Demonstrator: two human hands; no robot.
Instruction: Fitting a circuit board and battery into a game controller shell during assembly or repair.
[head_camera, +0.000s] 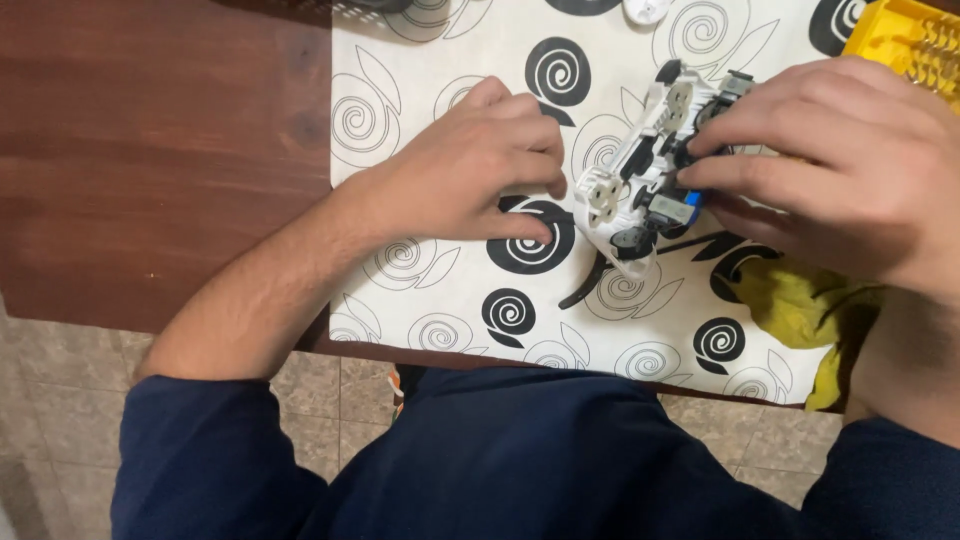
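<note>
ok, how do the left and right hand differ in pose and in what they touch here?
The left hand lies on the patterned cloth, fingers curled, fingertips beside the white shell; the right hand is raised over that shell. The left hand holds nothing clear to see; the right hand's fingertips pinch a small dark part inside it. Both are bare and reach toward the same shell.

A single head-worn camera looks steeply down from close above onto the table (150, 150) and the person's lap.
</note>
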